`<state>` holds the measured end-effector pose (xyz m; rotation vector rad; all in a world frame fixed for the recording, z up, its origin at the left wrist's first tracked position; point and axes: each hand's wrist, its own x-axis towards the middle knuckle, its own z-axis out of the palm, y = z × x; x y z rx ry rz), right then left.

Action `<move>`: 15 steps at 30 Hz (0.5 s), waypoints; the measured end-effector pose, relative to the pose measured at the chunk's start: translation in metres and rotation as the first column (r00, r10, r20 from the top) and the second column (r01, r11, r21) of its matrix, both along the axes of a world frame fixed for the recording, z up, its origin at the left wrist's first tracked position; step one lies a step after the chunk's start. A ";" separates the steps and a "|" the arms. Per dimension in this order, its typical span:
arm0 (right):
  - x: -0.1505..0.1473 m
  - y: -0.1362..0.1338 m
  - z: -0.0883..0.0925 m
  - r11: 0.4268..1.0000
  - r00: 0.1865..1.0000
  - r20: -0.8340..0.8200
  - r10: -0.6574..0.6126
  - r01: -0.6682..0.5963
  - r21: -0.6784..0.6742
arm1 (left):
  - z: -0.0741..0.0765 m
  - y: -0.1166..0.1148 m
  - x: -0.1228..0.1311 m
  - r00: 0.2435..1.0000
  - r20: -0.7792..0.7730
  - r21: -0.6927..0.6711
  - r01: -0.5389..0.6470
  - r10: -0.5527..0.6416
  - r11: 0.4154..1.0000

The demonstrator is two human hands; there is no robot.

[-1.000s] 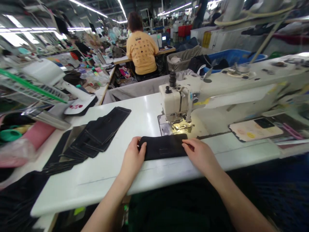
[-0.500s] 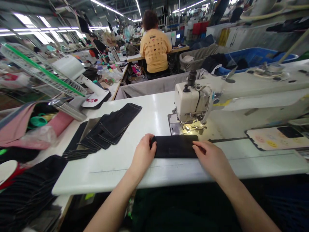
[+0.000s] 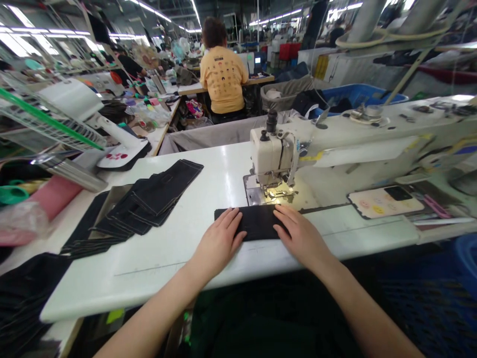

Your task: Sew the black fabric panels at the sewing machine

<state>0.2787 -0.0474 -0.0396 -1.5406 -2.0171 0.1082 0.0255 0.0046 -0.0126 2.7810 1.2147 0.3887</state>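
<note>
A small dark fabric piece (image 3: 258,221) lies flat on the white table (image 3: 156,253), just in front of the sewing machine's needle area (image 3: 276,191). My left hand (image 3: 219,242) rests flat on the piece's left part, fingers stretched out. Pressing on its right part is my right hand (image 3: 300,236), also with straight fingers. The white sewing machine (image 3: 335,144) stretches off to the right behind the piece.
A fanned stack of dark fabric pieces (image 3: 149,201) lies on the table to the left. A phone (image 3: 385,201) lies on the machine bed at right. A person in a yellow shirt (image 3: 223,79) sits at the station ahead. A white desk fan (image 3: 70,114) stands at left.
Both hands went from gripping the ends of the fabric piece to lying flat on top of it, closer together. The piece sits a little nearer the needle.
</note>
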 end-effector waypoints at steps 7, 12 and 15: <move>-0.001 -0.008 0.009 0.999 0.989 0.143 0.021 -0.026 0.038 | 0.015 0.031 0.005 0.992 -0.068 0.080 -0.102 0.107 0.992; -0.021 -0.010 0.010 0.999 0.983 0.183 -0.027 0.018 0.051 | 0.024 0.010 0.052 0.998 -0.058 0.015 -0.025 0.025 1.000; -0.023 -0.007 0.009 0.998 0.984 0.174 -0.033 0.025 0.050 | 0.015 0.009 0.060 0.999 -0.038 0.025 0.030 -0.029 0.999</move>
